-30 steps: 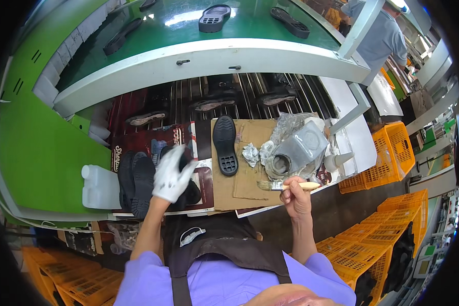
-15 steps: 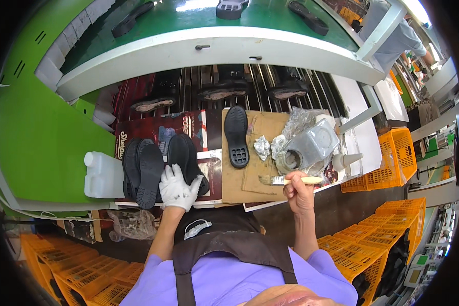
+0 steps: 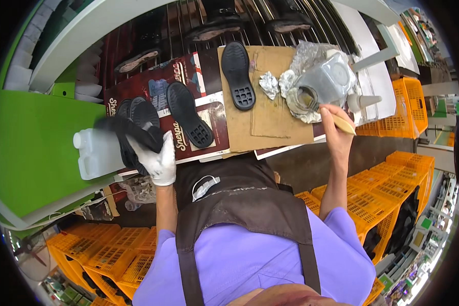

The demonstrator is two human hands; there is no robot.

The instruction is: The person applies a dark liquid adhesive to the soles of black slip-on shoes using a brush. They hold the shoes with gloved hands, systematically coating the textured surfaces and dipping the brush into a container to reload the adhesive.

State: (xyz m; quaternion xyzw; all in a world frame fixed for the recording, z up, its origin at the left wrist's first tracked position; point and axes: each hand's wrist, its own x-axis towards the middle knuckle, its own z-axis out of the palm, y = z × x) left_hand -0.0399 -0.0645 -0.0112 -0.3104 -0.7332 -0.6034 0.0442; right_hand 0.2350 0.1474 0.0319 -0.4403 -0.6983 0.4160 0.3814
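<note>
My left hand [image 3: 159,163], in a white glove, grips a black shoe sole [image 3: 132,131], smeared by motion, above a group of other black soles [image 3: 144,111]. A single black sole [image 3: 189,115] lies just right of that hand on a dark red printed carton sheet [image 3: 137,92]. Another sole [image 3: 238,76] rests on brown cardboard [image 3: 278,120]. In my bare right hand [image 3: 336,133] is a paintbrush with a pale wooden handle [image 3: 344,124]. Its bristle end is at the mouth of a clear plastic container [image 3: 324,76] lying tilted; the bristles are partly hidden.
Crumpled foil [image 3: 269,85] sits beside the container, and a white nozzle bottle [image 3: 364,102] lies to its right. A white jug [image 3: 98,153] stands at the left. Black boots [image 3: 217,25] rest on rollers behind. Orange crates [image 3: 387,178] stand below right.
The view has tilted down. My left hand has lifted a sole from the left group. My right hand has brought the brush from over the cardboard to the container's mouth.
</note>
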